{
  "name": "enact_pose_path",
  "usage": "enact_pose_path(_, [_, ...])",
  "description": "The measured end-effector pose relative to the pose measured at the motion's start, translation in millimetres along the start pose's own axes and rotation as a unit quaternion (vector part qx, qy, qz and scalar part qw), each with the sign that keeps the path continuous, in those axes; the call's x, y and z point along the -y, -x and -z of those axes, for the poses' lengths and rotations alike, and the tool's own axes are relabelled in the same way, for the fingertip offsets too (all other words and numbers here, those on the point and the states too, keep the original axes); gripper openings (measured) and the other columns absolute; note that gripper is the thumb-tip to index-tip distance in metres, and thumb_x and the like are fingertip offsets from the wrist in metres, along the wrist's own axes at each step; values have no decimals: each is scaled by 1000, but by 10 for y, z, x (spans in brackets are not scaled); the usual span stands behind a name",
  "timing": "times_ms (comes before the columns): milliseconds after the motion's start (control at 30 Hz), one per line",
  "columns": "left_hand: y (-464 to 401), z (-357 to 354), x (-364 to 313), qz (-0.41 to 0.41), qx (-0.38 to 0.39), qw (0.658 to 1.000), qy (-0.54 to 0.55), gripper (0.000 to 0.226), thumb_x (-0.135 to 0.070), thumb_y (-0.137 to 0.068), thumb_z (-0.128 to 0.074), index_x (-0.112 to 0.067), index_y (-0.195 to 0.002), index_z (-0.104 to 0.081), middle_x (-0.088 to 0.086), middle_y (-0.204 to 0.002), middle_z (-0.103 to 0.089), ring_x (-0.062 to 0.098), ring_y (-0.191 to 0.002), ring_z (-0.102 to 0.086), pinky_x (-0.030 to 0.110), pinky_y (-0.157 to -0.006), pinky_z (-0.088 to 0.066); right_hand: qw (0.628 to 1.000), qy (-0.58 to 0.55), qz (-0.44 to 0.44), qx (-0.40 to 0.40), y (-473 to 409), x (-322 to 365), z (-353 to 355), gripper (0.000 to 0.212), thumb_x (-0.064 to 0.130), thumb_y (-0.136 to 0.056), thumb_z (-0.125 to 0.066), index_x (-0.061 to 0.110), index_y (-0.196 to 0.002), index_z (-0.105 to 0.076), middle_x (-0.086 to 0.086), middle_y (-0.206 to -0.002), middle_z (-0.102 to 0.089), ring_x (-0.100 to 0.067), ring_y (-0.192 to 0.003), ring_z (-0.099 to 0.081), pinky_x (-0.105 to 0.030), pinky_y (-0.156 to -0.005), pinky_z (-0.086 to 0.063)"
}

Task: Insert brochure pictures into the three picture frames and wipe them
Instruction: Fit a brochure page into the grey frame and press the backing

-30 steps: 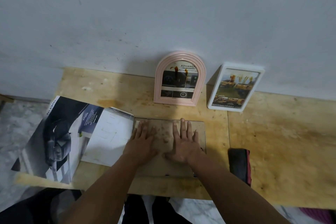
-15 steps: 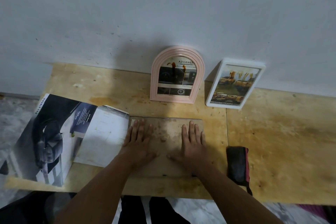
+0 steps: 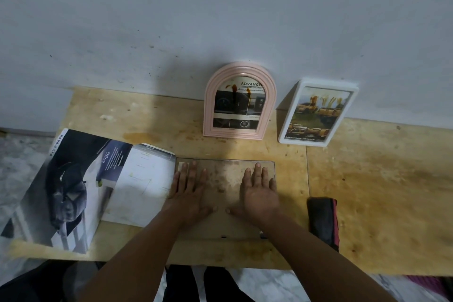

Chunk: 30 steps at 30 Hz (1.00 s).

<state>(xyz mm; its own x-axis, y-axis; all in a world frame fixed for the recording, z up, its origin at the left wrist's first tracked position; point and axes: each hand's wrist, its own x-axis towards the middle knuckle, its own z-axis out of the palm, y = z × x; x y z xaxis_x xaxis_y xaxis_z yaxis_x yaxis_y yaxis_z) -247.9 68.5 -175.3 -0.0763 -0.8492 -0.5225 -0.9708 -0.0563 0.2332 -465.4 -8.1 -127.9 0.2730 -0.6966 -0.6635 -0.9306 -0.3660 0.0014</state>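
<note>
Both hands had slid apart since the earlier frames, from side by side at the middle of the backing board [image 3: 224, 179] toward its left and right ends. The left hand [image 3: 188, 193] lay flat with straight fingers pressing the board's left end, its outer edge touching the open brochure [image 3: 98, 189]. The right hand [image 3: 261, 193] lay flat too, fingers spread, pressing the right end. The board lay face down on the worktop [image 3: 380, 179], apparently the back of the third frame, whose near edge showed small dark clips.

The pink frame [image 3: 240, 100] and white frame [image 3: 318, 113] stood against the wall, each already holding a picture. The pink one showed brownish streaks on its glass, so wiping seemed not yet done. A dark cloth [image 3: 322, 220] lay just right of the board.

Several things could have gone wrong from here. Uneven pressure from either hand could have seated the board crooked, leaving the picture beneath creased or off-centre; whether a picture was beneath could not be told. Pushing hard on the middle could have stressed the glass below. The left hand could have dragged the brochure, which overhung the worktop's left edge, off it. Any forward shove could have knocked the standing frames over.
</note>
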Motion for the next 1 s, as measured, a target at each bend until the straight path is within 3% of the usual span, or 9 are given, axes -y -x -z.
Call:
enact_pose_path(233, [15, 140, -31, 7, 28, 1000, -4, 112, -82, -87, -41, -27, -154, 31, 12, -156, 49, 33, -143, 47, 49, -125, 18, 999, -38, 15, -13, 95, -76, 25, 130, 88, -76, -48, 15, -160, 19, -17, -164, 30, -36, -153, 25, -54, -127, -3])
enact_pose_path(367, [163, 240, 34, -16, -33, 999, -30, 87, -65, -98, -43, -19, -164, -11, 16, -169, 20, 35, -156, 20, 48, -129, 3, 997, -46, 16, -58, 279, -78, -118, 111, 86, -86, -32, 19, -162, 14, -16, -165, 26, -34, -154, 22, -53, -127, -2])
enact_pose_path(400, [232, 234, 66, -13, -32, 999, -39, 83, -64, -99, -36, -18, -164, -13, 16, -169, 19, 34, -156, 18, 49, -129, 1, 997, -43, 18, -63, 333, -51, -166, 104, 82, -90, -29, 19, -162, 14, -17, -166, 25, -35, -154, 21, -52, -127, -3])
enact_pose_path(500, [471, 67, 169, -7, -19, 998, -63, 90, -71, -90, -7, -20, -162, 5, 13, -167, 23, 34, -154, 22, 57, -128, -1, 998, -37, 27, -53, 493, -17, -277, 98, 74, -95, -33, 19, -162, 13, -17, -167, 22, -36, -155, 18, -52, -127, -6])
enact_pose_path(600, [717, -103, 297, -12, -32, 997, -65, 88, -71, -93, -12, -22, -164, 1, 13, -170, 17, 39, -155, 13, 62, -126, -12, 998, -43, 32, -32, 601, -83, -346, 103, 73, -92, -43, 20, -162, 10, -16, -167, 21, -35, -155, 17, -53, -127, -6])
enact_pose_path(700, [846, -189, 405, 1, -19, 999, -45, 89, -79, -88, -11, -35, -161, 15, 8, -166, 33, 39, -153, 25, 56, -125, 1, 998, -39, 30, -29, 650, -141, -360, 103, 70, -93, -46, 20, -162, 10, -15, -168, 21, -35, -156, 16, -52, -125, -4])
enact_pose_path(800, [879, -178, 435, 21, -17, 999, -28, 92, -85, -80, -7, -42, -156, 25, 7, -162, 40, 38, -151, 30, 54, -126, 3, 998, -47, 29, -24, 633, -133, -338, 103, 67, -93, -50, 20, -162, 9, -15, -167, 22, -35, -155, 16, -53, -125, -5])
enact_pose_path(1000, [877, -236, 450, 33, -38, 999, 13, 93, -91, -78, -12, -50, -154, 23, 8, -164, 34, 38, -153, 26, 56, -125, 4, 997, -69, 18, -15, 565, -102, -392, 102, 62, -95, -54, 19, -162, 10, -15, -166, 26, -34, -154, 21, -53, -126, -4])
